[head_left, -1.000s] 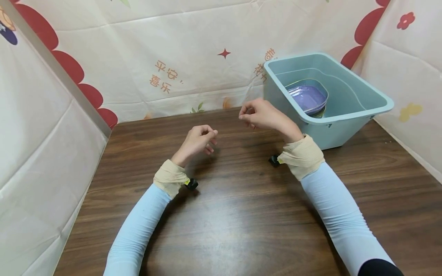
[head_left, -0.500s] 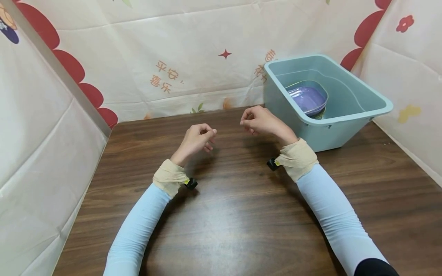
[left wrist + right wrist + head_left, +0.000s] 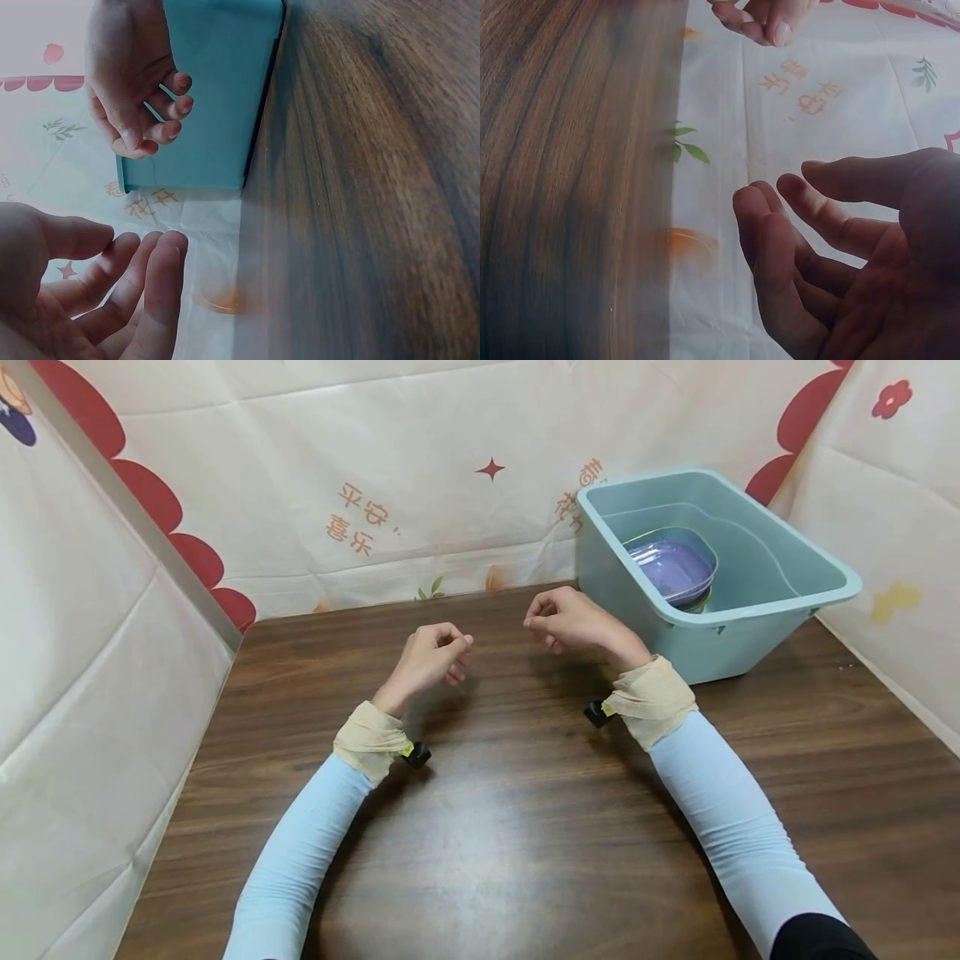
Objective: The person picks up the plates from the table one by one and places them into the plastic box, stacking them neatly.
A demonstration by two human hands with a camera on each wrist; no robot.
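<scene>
Both hands hover over the brown wooden table (image 3: 480, 827), apart from each other and holding nothing. Left of the middle is my left hand (image 3: 426, 662), its fingers loosely curled, the thumb close to the index finger in the left wrist view. My right hand (image 3: 577, 622) is at the near left side of a light blue plastic tub (image 3: 705, 647), its fingers bent loosely too, with bare space between thumb and fingers in the right wrist view. Inside the tub, against its left wall, sit stacked shallow dishes, a purple one (image 3: 675, 568) uppermost; the lower ones are mostly hidden.
A white printed cloth (image 3: 450, 427) hangs behind the table and along both sides. The tub stands in the back right corner, close to the cloth. Each wrist carries a small black camera (image 3: 597, 713) under a beige wrap (image 3: 651, 700).
My right hand has lowered slightly and drawn a little away from the tub's rim, then stayed there. The left hand has hardly moved. The dishes and tub are unchanged.
</scene>
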